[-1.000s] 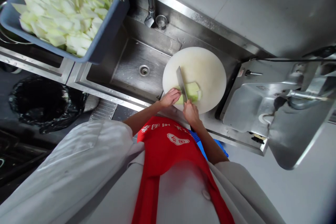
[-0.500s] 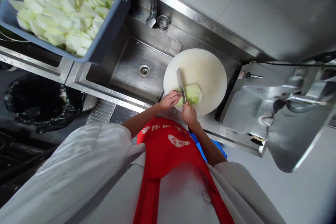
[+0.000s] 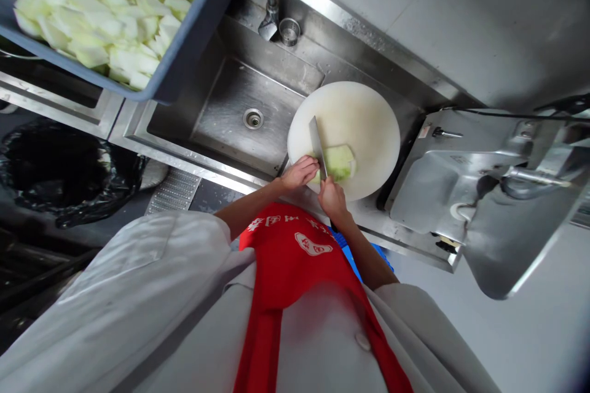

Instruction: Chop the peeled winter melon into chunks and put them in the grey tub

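Note:
A round white cutting board (image 3: 369, 116) lies at the right end of the sink. On its near part is a pale green vegetable piece (image 3: 340, 163), perhaps gourd or cabbage. Closed around the knife handle, my right hand (image 3: 332, 196) keeps the broad knife (image 3: 317, 141) over the vegetable, its blade slanting up and left. Just left of the blade, my left hand (image 3: 299, 172) presses curled fingers on the vegetable's left end, mostly covering it. Whether the edge has cut through is hidden.
A blue-grey tub (image 3: 179, 52) heaped with pale green cut pieces (image 3: 101, 6) stands at upper left. The steel sink (image 3: 230, 98) has a tap above it. A black-lined bin (image 3: 69, 172) is at lower left; a steel slicing machine (image 3: 433, 184) stands on the right.
The view has shifted slightly, so the tub and bin sit further left. Both hands, the knife and the vegetable keep nearly the same places on the board.

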`<state>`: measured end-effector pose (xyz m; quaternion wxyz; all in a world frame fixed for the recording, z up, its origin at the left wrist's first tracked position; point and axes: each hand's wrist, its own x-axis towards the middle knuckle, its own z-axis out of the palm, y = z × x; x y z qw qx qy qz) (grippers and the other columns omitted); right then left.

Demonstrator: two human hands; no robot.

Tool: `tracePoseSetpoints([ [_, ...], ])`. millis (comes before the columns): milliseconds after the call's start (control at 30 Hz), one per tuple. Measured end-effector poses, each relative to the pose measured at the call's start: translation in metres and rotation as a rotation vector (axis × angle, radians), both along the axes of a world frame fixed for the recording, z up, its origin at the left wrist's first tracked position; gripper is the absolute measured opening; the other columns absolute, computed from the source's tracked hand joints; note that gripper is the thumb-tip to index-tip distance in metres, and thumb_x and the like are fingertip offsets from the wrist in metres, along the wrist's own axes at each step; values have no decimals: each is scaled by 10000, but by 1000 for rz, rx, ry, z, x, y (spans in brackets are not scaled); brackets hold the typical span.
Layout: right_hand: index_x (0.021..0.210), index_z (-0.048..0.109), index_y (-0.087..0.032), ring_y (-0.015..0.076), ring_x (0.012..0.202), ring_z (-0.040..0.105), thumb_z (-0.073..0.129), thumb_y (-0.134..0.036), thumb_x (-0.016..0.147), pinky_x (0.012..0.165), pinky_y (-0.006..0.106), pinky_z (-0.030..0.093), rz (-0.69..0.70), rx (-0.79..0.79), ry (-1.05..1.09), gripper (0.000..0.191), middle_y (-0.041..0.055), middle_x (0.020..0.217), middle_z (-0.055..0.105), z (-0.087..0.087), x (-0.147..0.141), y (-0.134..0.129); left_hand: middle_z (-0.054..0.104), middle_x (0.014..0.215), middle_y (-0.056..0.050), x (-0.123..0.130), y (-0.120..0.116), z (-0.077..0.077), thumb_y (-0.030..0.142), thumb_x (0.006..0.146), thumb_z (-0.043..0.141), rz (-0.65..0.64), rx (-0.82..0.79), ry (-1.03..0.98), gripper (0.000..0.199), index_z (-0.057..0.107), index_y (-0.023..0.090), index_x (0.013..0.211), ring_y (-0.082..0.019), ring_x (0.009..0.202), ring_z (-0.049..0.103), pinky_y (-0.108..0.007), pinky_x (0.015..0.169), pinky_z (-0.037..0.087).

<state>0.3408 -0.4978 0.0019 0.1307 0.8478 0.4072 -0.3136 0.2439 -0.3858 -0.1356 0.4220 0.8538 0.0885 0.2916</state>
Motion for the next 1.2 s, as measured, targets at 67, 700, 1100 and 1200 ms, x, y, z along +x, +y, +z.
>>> tracePoseSetpoints([
  [67, 1229, 526, -100, 229, 971, 691, 322, -220, 1080, 799, 286, 454, 3, 11, -10, 280, 163, 1055, 723, -7, 1, 6, 648, 1080, -146, -3, -1, 1, 313, 1063, 408, 16, -22, -14, 295, 649, 173, 1160, -235, 1090, 590, -439, 952, 525],
  [700, 1259, 519, -95, 239, 986, 698, 326, -211, 1075, 817, 291, 468, 36, -6, -36, 291, 173, 1064, 722, -3, -6, 10, 663, 1065, -151, -12, -1, -3, 328, 1065, 407, 30, -36, -39, 309, 650, 161, 1155, -237, 1084, 599, -449, 951, 532],
  [1100, 1193, 506, -106, 257, 960, 711, 337, -208, 1078, 766, 280, 437, 32, -14, 16, 228, 176, 1014, 722, 14, -10, -6, 652, 1090, -149, -9, -2, -5, 265, 1068, 388, 38, 68, -48, 265, 619, 149, 1128, -224, 1090, 583, -415, 944, 541],
  [1200, 1209, 501, -85, 262, 978, 710, 301, -205, 1092, 768, 282, 427, 44, 44, 12, 261, 180, 1030, 720, 1, -11, 5, 653, 1052, -154, -10, -3, -6, 238, 1066, 398, 64, 84, -84, 242, 603, 125, 1129, -218, 1071, 574, -400, 937, 538],
])
